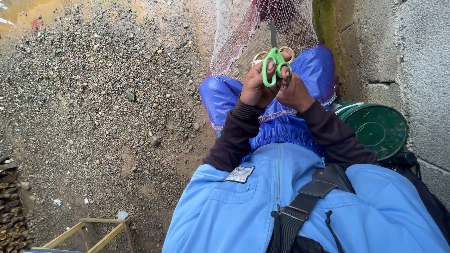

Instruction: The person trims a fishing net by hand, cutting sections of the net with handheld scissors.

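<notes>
Green-handled scissors are being gripped by the left hand, fingers closed through the loops; the right hand is being curled alongside at three o'clock. The net, at twelve, should be kept taut for clean snips.

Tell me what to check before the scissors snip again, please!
1. Scissors gripped: ok, the left hand has fingers through the green handles.
2. Right hand steadying: ok, it touches the handles.
3. Blades on the net: ok, they point up into the mesh.
4. Blades open or closed: cannot tell, the mesh blurs them.
5. Fingers away from the blades: ok, both hands are at the handles.
6. Net stretched tight: cannot tell.
</notes>
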